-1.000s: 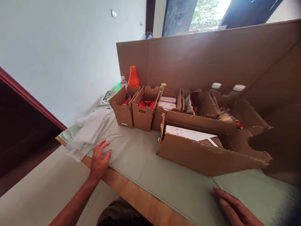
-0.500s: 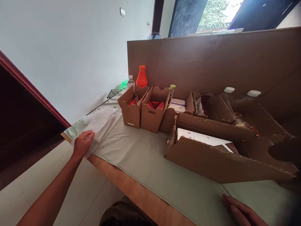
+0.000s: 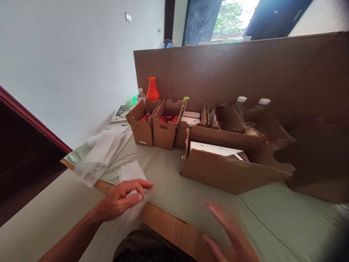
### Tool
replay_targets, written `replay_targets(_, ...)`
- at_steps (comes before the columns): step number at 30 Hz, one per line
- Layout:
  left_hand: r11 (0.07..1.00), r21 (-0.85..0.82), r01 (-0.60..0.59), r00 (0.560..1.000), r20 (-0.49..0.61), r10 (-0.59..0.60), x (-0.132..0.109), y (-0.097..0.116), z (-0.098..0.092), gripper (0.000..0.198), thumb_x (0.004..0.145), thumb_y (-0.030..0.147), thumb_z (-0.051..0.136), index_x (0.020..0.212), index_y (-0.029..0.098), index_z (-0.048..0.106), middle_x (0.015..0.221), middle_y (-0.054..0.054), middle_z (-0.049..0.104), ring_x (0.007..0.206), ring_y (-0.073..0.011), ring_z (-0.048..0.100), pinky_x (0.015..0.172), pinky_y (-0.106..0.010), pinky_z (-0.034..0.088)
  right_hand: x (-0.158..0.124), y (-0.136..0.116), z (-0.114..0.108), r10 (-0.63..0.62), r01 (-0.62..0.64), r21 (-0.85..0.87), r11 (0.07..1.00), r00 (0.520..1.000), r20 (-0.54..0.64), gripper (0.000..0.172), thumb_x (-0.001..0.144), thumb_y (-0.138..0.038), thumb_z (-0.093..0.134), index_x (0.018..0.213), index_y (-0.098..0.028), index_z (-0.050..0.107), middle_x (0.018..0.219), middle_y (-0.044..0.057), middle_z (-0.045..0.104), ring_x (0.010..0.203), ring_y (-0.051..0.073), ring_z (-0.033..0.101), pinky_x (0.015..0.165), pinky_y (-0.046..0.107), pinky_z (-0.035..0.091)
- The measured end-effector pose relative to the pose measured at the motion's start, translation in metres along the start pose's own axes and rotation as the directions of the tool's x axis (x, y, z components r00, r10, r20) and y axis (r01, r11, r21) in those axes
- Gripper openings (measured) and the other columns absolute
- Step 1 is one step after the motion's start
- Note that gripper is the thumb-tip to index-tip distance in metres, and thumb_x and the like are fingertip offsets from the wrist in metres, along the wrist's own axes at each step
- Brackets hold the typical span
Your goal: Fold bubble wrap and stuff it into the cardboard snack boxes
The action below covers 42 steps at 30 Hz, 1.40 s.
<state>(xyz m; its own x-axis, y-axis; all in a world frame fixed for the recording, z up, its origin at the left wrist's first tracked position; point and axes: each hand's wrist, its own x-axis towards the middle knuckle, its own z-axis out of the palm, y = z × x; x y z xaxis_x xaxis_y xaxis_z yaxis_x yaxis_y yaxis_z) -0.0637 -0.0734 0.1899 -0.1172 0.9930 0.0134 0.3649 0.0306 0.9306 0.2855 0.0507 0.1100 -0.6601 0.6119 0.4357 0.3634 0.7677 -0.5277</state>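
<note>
My left hand (image 3: 127, 198) is at the table's front edge with a white, translucent piece of bubble wrap (image 3: 132, 170). Its thumb and a curled finger come together over the wrap, while another finger points right. Part of the wrap lies on the cloth behind the hand, and a blurred part hangs over the edge. To the left rests a stack of similar bubble wrap (image 3: 105, 149). My right hand (image 3: 229, 229), smeared by motion, hovers over the cloth in front of the long cardboard box (image 3: 218, 169). Its fingers are apart and nothing shows in them.
A white carton (image 3: 215, 147) lies inside the long box. Behind stand cardboard bins (image 3: 140, 133) with red packets, an orange bottle (image 3: 152, 89) and white-capped bottles (image 3: 241, 100). A tall cardboard panel (image 3: 212, 69) closes off the back. The wooden table edge (image 3: 163, 218) runs nearest me.
My left hand has moved right from the stack, and one piece of wrap has come with it. My right hand has lifted and spread its fingers. The view has shifted right.
</note>
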Motion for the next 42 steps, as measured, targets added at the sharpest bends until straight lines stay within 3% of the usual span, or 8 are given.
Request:
replay_targets(6,0.936,-0.341,0.088,0.911,0.407,0.062,-0.004,0.049,0.034,0.032,0.091,0.053,0.063,0.079,0.023,0.069,0.119,-0.012,0.076,0.107,-0.0331,0.072,0.096,-0.051,0.055,0.051,-0.071,0.015,-0.159,0.005,0.372,0.928,0.909,0.385,0.081,0.083,-0.051,0.078,0.152,-0.024,0.046,0.152,0.012,0.053,0.148,0.030,0.039,0.119,0.047,0.037)
replay_targets(9,0.887,-0.445,0.124,0.955,0.297,0.016,-0.008,0.069,0.033,0.041,0.083,0.059,0.071,0.067,0.022,0.066,0.108,-0.013,0.078,0.094,-0.0361,0.075,0.086,-0.056,0.059,0.058,-0.075,0.024,-0.200,-0.084,0.504,0.860,0.852,0.484,0.029,0.092,-0.045,0.068,0.113,-0.025,0.073,0.116,0.003,0.074,0.125,0.024,0.061,0.110,0.039,0.043)
replay_targets(13,0.875,-0.474,0.095,0.979,-0.117,-0.170,-0.012,0.078,0.019,0.043,0.075,0.056,0.079,0.057,0.022,0.060,0.105,-0.008,0.077,0.091,-0.0349,0.074,0.075,-0.053,0.062,0.043,-0.061,0.002,-0.063,-0.212,0.523,0.825,0.886,0.459,0.028,0.095,-0.043,0.061,0.081,-0.021,0.072,0.079,0.001,0.070,0.079,0.017,0.065,0.083,0.030,0.050)
replay_targets(16,0.932,-0.347,0.107,0.932,-0.292,-0.216,0.002,0.060,0.007,0.042,0.074,0.057,0.076,0.058,0.023,0.059,0.117,-0.006,0.075,0.099,-0.0356,0.071,0.076,-0.048,0.062,0.034,-0.043,-0.040,0.158,-0.364,0.459,0.810,0.891,0.426,0.023,0.091,-0.041,0.065,0.086,-0.020,0.072,0.083,0.003,0.071,0.076,0.017,0.064,0.069,0.026,0.049)
replay_targets(19,0.985,-0.121,0.125,0.969,-0.197,-0.148,0.030,0.019,0.008,0.042,0.079,0.061,0.068,0.062,0.023,0.063,0.118,-0.008,0.076,0.099,-0.0329,0.071,0.082,-0.045,0.060,0.034,-0.020,-0.071,0.300,-0.448,0.389,0.805,0.873,0.384,0.023,0.091,-0.042,0.063,0.086,-0.021,0.071,0.081,0.001,0.071,0.072,0.016,0.064,0.065,0.024,0.048)
replay_targets(26,0.949,0.304,0.081,0.965,-0.264,0.002,0.060,-0.062,0.057,0.038,0.084,0.051,0.055,0.101,0.020,0.069,0.119,-0.015,0.072,0.112,-0.0327,0.066,0.086,-0.046,0.058,0.015,0.040,-0.045,0.489,-0.488,-0.157,0.859,0.872,-0.039,0.033,0.087,-0.039,0.058,0.111,-0.020,0.071,0.106,0.011,0.075,0.094,0.029,0.069,0.081,0.042,0.053)
replay_targets(33,0.772,0.569,-0.282,0.915,-0.083,0.395,0.042,-0.052,0.109,0.030,0.093,0.022,0.056,0.120,0.023,0.068,0.138,-0.013,0.063,0.133,-0.0319,0.054,0.112,-0.053,0.045,0.018,0.007,0.001,0.173,-0.196,-0.315,0.928,0.980,-0.100,0.030,0.097,-0.025,0.049,0.120,-0.022,0.067,0.130,0.013,0.068,0.115,0.030,0.064,0.092,0.046,0.050)
replay_targets(42,0.790,0.488,-0.372,0.928,0.225,0.298,0.050,-0.054,0.106,0.043,0.087,0.015,0.064,0.129,0.023,0.066,0.147,-0.013,0.059,0.143,-0.0322,0.047,0.117,-0.056,0.040,0.003,0.050,0.020,0.050,-0.011,-0.422,0.906,0.995,0.081,0.041,0.100,-0.041,0.047,0.131,-0.025,0.067,0.140,0.012,0.066,0.126,0.033,0.062,0.094,0.051,0.051)
